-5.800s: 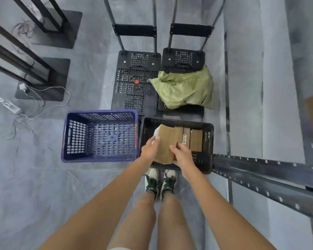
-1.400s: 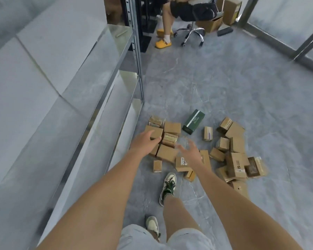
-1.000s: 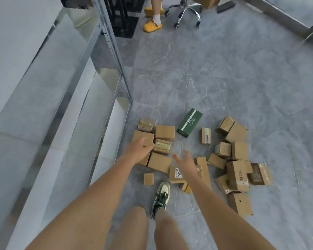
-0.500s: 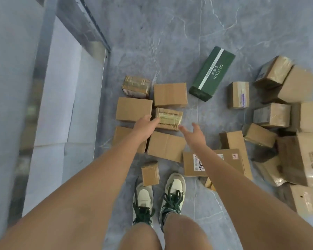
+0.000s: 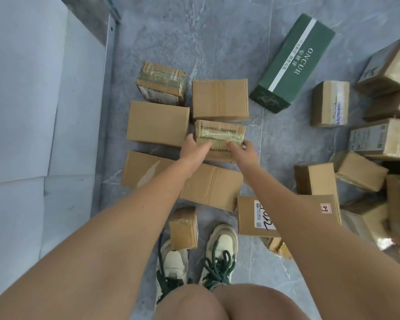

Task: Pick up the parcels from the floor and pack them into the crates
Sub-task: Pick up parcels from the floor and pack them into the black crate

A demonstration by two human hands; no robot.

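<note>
Taped parcel (image 5: 219, 139) sits between both hands, fingers (image 5: 203, 145) gripping its near edge from either side.

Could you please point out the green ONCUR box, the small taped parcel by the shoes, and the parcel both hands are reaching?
Green rectangular ONCUR box (image 5: 293, 63): head view, top face.
Small taped brown cardboard parcel (image 5: 183, 228): head view, top face.
Tape-wrapped brown cardboard parcel (image 5: 219, 135): head view, taped top.
</note>
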